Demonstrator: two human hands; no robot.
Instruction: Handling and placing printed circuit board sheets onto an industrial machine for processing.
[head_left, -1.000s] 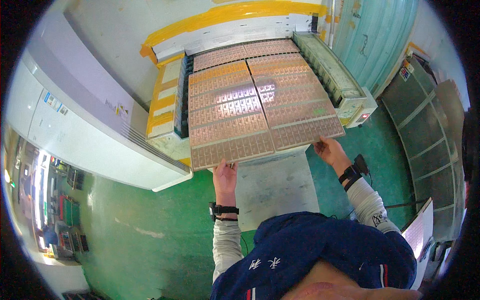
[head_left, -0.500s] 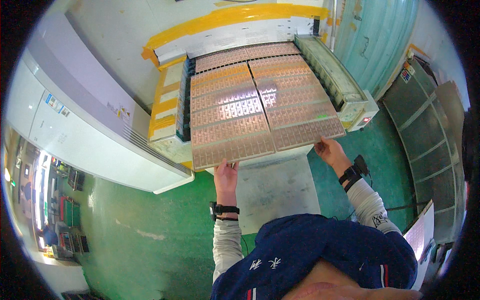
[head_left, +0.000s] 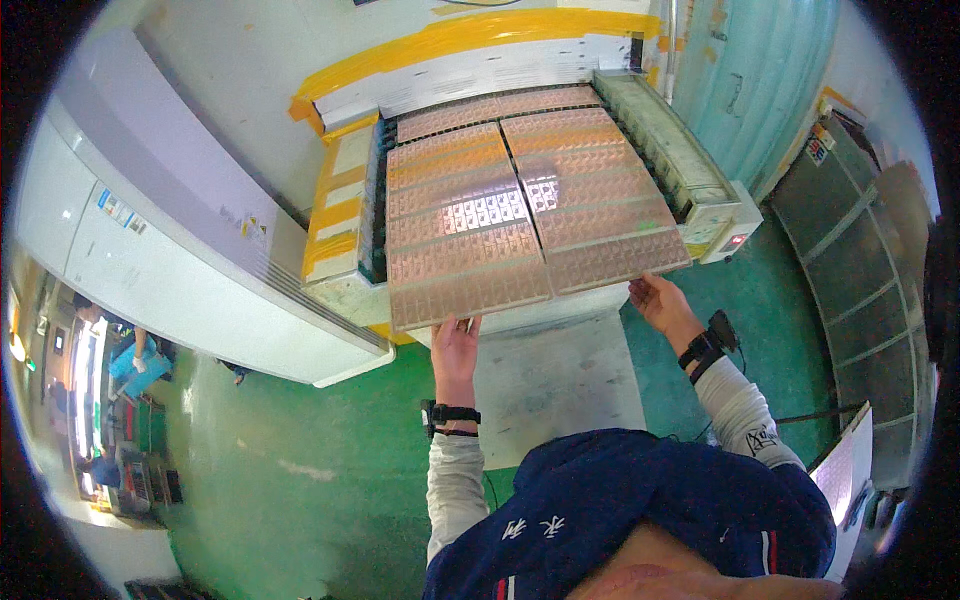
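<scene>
Two large, thin copper-coloured panels with rows of repeated patterns lie side by side on a roller conveyor machine, a narrow gap between them. My left hand (head_left: 455,345) is at the near edge of the left panel (head_left: 450,270), fingers hooked at the rim and partly hidden under it. At the near edge of the right panel (head_left: 610,235), close to its outer corner, my right hand (head_left: 660,302) has its fingers curled against the rim. More copper-coloured panels (head_left: 540,99) lie farther in, by the machine's slot.
The machine's side rails (head_left: 670,145) flank the panels; yellow tape covers the left one (head_left: 335,215). A tall white cabinet (head_left: 200,250) stands left, a grey ribbed rack (head_left: 850,250) right. A grey mat (head_left: 560,380) lies on the green floor. Another person (head_left: 140,368) is far left.
The panels have shifted slightly away from me, with both hands staying at their near edges. A person in blue has come into view at the far left.
</scene>
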